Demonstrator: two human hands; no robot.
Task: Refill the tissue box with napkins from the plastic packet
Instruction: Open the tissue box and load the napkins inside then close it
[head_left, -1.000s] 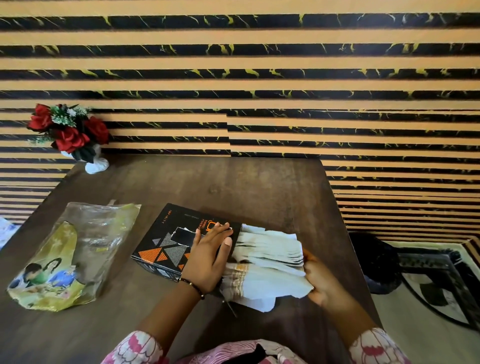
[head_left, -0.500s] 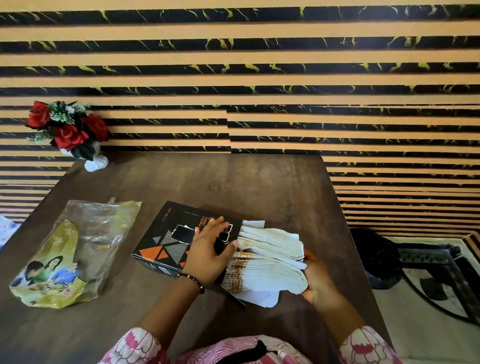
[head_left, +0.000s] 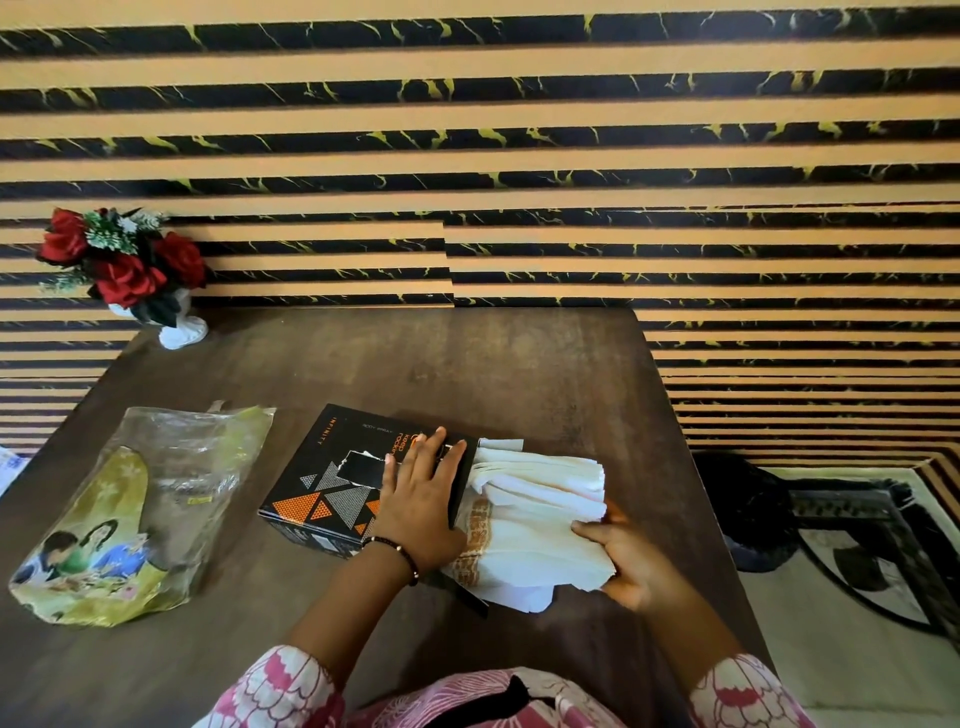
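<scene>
The left hand (head_left: 421, 499) lies flat, fingers spread, on the box (head_left: 358, 478) while the right hand (head_left: 631, 564) grips the napkins (head_left: 540, 519) at its 3 o'clock end, seemingly mid-insertion and needing a steady leftward push; the packet (head_left: 135, 509) at 9 o'clock on the table (head_left: 467, 374) looks empty.

Desks: one, dark wood (head_left: 467, 374).
Boxes: one, black with orange triangles (head_left: 343, 467).
Napkin stacks: one thick stack (head_left: 535, 525); single sheets too many to count.
Plastic packets: one, lying flat (head_left: 140, 509).
Vases of flowers: one white vase (head_left: 179, 327); three red roses visible.
Hands: two, left (head_left: 421, 499) and right (head_left: 634, 561).
Bracelets: one (head_left: 397, 553).
</scene>
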